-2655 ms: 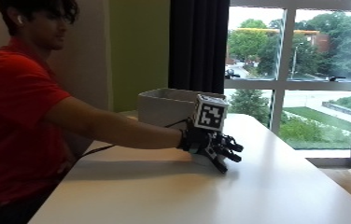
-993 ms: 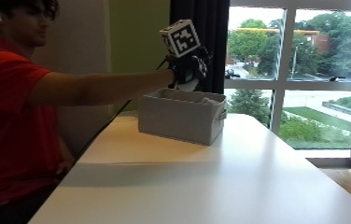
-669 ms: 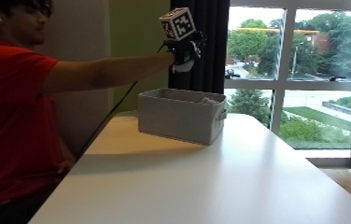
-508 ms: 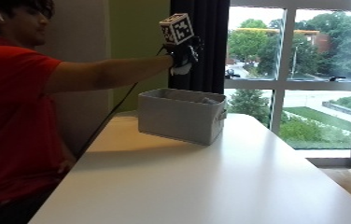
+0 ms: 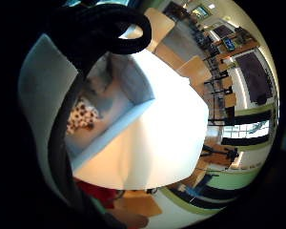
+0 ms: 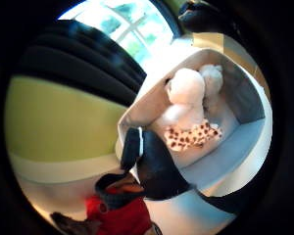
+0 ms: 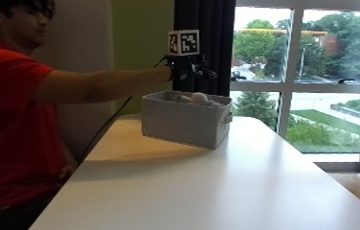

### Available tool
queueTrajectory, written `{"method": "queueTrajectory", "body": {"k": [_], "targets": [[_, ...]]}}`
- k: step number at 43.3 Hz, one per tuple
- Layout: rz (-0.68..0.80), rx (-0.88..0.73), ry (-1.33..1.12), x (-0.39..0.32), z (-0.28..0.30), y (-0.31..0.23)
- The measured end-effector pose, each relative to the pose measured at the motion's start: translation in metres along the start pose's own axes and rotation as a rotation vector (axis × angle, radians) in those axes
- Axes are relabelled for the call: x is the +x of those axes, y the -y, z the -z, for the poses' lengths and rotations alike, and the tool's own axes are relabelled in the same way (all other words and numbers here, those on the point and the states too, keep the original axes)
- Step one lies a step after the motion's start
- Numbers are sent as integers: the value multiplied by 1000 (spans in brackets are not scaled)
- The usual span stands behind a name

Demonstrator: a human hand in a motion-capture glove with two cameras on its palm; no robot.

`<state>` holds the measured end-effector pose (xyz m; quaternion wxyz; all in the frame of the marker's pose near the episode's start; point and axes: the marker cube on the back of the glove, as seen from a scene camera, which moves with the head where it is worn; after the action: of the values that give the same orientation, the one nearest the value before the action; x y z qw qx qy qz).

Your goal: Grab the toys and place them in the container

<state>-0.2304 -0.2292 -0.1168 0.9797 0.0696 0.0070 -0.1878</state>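
Several toys, a white plush (image 6: 185, 90) and a spotted one (image 6: 192, 136) among them, lie in the grey container (image 7: 186, 120) on the white surface (image 7: 231, 187). Above it hangs the gloved right hand (image 7: 189, 68), placed for a drop; whether its grip is open or closed cannot be told.

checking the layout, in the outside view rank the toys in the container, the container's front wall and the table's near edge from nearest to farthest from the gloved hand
1. Toys, in the container directly below the right hand.
2. Container's front wall, lower, facing the camera.
3. Table's near edge, far from the hand, at the picture's bottom.
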Motion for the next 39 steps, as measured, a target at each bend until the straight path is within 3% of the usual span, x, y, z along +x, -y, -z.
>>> {"method": "queueTrajectory", "body": {"k": [18, 34, 39], "targets": [[-166, -48, -60, 127, -26, -97], [-230, -103, -62, 188, -57, -170], [-315, -120, -63, 210, -70, -191]]}}
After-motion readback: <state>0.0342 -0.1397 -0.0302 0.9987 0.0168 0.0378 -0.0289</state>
